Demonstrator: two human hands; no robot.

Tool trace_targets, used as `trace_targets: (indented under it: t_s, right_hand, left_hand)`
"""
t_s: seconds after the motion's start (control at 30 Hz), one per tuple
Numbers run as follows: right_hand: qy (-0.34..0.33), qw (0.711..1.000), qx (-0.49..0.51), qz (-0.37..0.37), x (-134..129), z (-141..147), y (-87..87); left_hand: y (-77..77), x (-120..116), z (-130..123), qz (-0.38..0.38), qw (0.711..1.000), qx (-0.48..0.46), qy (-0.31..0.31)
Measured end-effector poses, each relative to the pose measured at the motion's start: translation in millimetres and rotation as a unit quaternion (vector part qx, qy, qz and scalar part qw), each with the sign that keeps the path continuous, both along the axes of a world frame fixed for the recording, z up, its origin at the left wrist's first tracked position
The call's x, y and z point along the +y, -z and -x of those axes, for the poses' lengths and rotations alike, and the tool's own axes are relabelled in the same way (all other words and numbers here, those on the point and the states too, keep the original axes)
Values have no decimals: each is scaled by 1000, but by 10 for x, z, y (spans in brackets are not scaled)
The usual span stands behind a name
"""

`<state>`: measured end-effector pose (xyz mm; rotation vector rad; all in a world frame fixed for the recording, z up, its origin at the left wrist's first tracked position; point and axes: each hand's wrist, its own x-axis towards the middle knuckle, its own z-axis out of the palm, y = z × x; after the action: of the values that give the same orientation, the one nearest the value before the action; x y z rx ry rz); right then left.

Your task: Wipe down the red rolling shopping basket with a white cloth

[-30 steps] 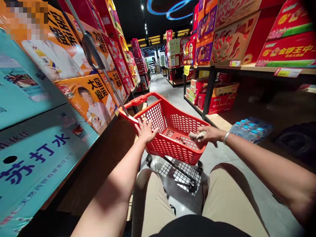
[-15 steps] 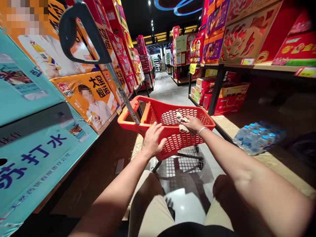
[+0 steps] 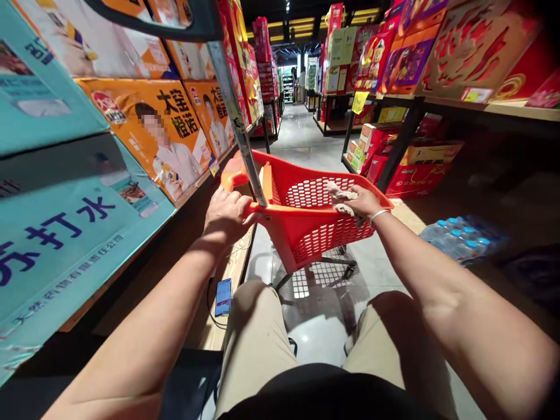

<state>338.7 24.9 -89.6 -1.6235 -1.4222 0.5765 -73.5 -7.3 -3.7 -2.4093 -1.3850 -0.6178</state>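
Note:
A red plastic shopping cart (image 3: 280, 236) with a honeycomb-holed basket stands in front of my knees. My left hand (image 3: 227, 213) is closed over the rim at the handle end, its fingers curled on the red plastic. A crumpled off-white cloth (image 3: 345, 207) is bunched in my right hand (image 3: 365, 203), which rests at the basket's side rim toward the other end. Part of the cloth hangs over the basket edge. Beside my left hand a worn metal pole (image 3: 238, 116) rises from the cart to a dark loop (image 3: 205, 29), cut off by the top edge.
Stacked orange cartons (image 3: 144, 128) and turquoise cartons (image 3: 65, 233) line the left shelf. Below, a phone (image 3: 223, 297) with a cable lies on a wooden ledge. Red gift boxes (image 3: 426, 169) and shrink-wrapped water bottles (image 3: 457, 238) sit at right. A grey-floored aisle (image 3: 300, 131) runs ahead.
My left hand has moved left from beside the basket onto the rim at the handle end. The right hand with the cloth has shifted slightly along the rim. The view has tilted down.

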Motion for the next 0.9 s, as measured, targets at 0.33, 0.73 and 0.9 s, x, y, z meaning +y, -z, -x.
trace_targets:
  t_s: [0.33,0.73,0.9]
  right_hand:
    - [-84,954,279,-76,-858,674,-256]
    - [-169,951,161,200,-1651,1100,604]
    - [-177,937,164,253,-1724,957,641]
  left_hand:
    - [480,-527,-387,-22,967,-252,-15]
    - [1722,-970,-1074,424,757,-493,66]
    - [1881,-904,-924,417,670,-612,39]
